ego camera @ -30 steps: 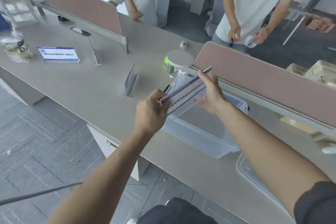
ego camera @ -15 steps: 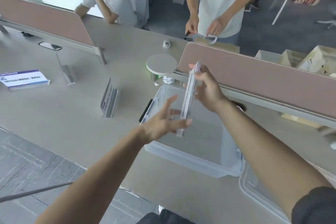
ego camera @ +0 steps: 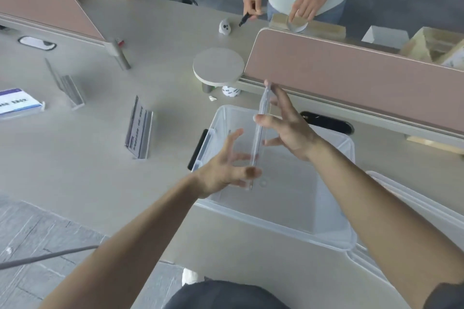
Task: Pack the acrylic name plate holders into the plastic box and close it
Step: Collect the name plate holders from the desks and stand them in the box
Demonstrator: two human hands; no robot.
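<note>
**One holder above the box, three more waiting on the desk**

One acrylic name plate holder [ego camera: 259, 133] is held on its edge over the open plastic box [ego camera: 334, 238], which stands near the front edge of the desk [ego camera: 88, 158]. The right hand [ego camera: 288, 130] keeps the far end, with the fingers spread along the flat side and the thumb on the other side. The left hand [ego camera: 226, 170] is at the near end, fingers open wide; its fingertips seem to touch the lower edge, but whether they really press it I cannot tell. The box looks empty inside, and its lid [ego camera: 411, 208] lies just beside it, toward the right front corner of the desk.

Three more holders are on the desk to the left: a standing holder with a printed card [ego camera: 139, 130] near the box, a clear empty holder [ego camera: 65, 85] further left, and a holder with a blue card [ego camera: 17, 104] at the left edge.

I judge this thing to be light and stiff, but smooth and a little slippery, and acrylic can scratch or crack if it drops. It is better to take it by the two short ends or by the thick base, not by the thin sheet, and to lay it flat on the bottom of the box.
</note>
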